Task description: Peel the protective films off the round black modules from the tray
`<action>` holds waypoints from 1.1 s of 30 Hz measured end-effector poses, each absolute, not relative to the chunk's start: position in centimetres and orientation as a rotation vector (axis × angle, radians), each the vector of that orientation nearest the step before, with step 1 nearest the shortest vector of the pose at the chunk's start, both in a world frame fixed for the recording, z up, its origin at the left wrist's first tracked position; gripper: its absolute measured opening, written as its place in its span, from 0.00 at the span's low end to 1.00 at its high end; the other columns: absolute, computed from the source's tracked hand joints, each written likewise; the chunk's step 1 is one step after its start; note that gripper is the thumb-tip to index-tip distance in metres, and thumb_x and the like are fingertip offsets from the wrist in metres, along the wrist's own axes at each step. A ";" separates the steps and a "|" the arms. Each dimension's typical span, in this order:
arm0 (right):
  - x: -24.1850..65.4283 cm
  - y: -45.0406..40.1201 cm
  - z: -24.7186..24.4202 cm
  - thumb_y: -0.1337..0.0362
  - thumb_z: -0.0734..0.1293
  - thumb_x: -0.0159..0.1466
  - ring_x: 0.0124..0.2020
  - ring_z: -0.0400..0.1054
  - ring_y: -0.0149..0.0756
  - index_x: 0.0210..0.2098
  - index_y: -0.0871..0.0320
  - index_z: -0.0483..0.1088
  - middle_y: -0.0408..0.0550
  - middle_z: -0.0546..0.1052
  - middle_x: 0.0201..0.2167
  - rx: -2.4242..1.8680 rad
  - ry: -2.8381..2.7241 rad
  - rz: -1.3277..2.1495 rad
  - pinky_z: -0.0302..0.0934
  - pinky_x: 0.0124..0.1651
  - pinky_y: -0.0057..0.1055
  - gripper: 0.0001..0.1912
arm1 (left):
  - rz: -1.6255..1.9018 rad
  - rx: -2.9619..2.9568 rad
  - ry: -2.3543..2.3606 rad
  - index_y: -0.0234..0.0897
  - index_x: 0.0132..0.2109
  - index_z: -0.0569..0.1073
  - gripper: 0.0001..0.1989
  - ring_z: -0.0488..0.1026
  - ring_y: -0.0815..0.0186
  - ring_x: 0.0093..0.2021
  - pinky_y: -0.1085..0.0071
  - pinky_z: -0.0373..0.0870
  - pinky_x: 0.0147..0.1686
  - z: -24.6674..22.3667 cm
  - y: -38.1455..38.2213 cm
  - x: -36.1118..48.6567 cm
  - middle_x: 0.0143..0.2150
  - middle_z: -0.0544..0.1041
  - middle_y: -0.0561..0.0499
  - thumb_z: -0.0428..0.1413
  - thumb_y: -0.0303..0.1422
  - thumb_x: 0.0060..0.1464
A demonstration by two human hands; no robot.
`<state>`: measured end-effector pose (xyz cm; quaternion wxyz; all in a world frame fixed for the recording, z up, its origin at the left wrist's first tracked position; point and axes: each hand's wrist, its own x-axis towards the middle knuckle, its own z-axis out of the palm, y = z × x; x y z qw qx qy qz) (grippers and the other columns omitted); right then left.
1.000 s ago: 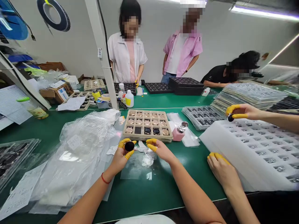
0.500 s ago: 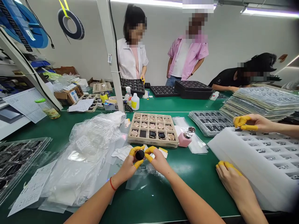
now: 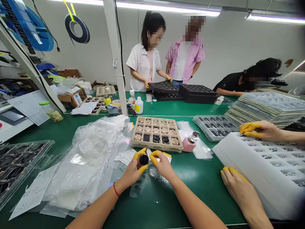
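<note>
My left hand (image 3: 131, 173), with yellow finger cots, grips a round watch head (image 3: 144, 159) by its edge; its glossy black face is turned toward me. Close by on the right, my right hand (image 3: 165, 166) has its yellow-covered fingertips pinched together, a little apart from the watch head. Whatever lies in that pinch is too small to make out. Just beyond both hands stands a beige compartment tray (image 3: 154, 147) of rose-gold watch parts, two of its cells showing black discs. A crumpled white cloth (image 3: 125, 157) lies beside my left fingers.
A pink pump bottle (image 3: 189, 145) stands right of the tray. Plastic bags (image 3: 71, 178) cover the left side. At right, a co-worker's hands (image 3: 238, 189) work at a white foam tray (image 3: 240, 171). Stacked trays (image 3: 264, 108) rise behind. A white post (image 3: 116, 57) stands at the back left.
My right fingertips have drawn slightly away from the watch head, which stays in my left hand. Across the table, a person in white has moved a black tray to the right.
</note>
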<state>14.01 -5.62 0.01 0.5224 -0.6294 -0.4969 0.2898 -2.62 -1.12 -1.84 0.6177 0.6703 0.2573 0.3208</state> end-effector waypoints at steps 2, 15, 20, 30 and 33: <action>14.7 -5.4 0.1 0.56 0.67 0.53 0.36 0.68 0.43 0.27 0.48 0.71 0.44 0.76 0.30 -1.531 -1.127 0.704 0.62 0.43 0.41 0.05 | 0.727 1.521 0.613 0.43 0.58 0.55 0.27 0.71 0.62 0.48 0.60 0.67 0.51 -2.0 -1.1 -2.5 0.58 0.62 0.43 0.55 0.31 0.53; 13.5 -6.2 1.3 0.53 0.68 0.53 0.42 0.68 0.41 0.24 0.50 0.71 0.45 0.76 0.38 -1.386 -1.191 1.058 0.62 0.47 0.40 0.09 | 0.555 1.371 0.554 0.39 0.52 0.62 0.25 0.73 0.66 0.37 0.70 0.68 0.37 -1.6 -0.8 -2.3 0.41 0.73 0.49 0.60 0.31 0.48; 13.4 -6.5 1.9 0.55 0.69 0.52 0.40 0.69 0.44 0.25 0.47 0.72 0.45 0.77 0.33 -1.492 -1.251 0.931 0.63 0.44 0.42 0.04 | 0.536 1.362 0.525 0.39 0.52 0.62 0.25 0.73 0.65 0.39 0.68 0.69 0.40 -1.4 -0.9 -2.4 0.42 0.74 0.48 0.60 0.31 0.48; 13.8 -6.6 1.9 0.54 0.67 0.53 0.41 0.70 0.46 0.27 0.46 0.73 0.44 0.77 0.33 -1.522 -1.348 0.864 0.62 0.44 0.43 0.05 | 0.530 1.347 0.497 0.38 0.52 0.62 0.26 0.74 0.63 0.41 0.64 0.69 0.44 -1.8 -0.9 -2.4 0.41 0.74 0.48 0.61 0.31 0.47; 13.8 -6.7 2.2 0.54 0.66 0.54 0.42 0.70 0.45 0.27 0.46 0.73 0.45 0.77 0.34 -1.502 -1.372 0.879 0.62 0.45 0.43 0.06 | 0.531 1.341 0.492 0.38 0.52 0.61 0.26 0.74 0.63 0.41 0.64 0.69 0.45 -1.8 -0.9 -2.4 0.42 0.74 0.48 0.61 0.30 0.47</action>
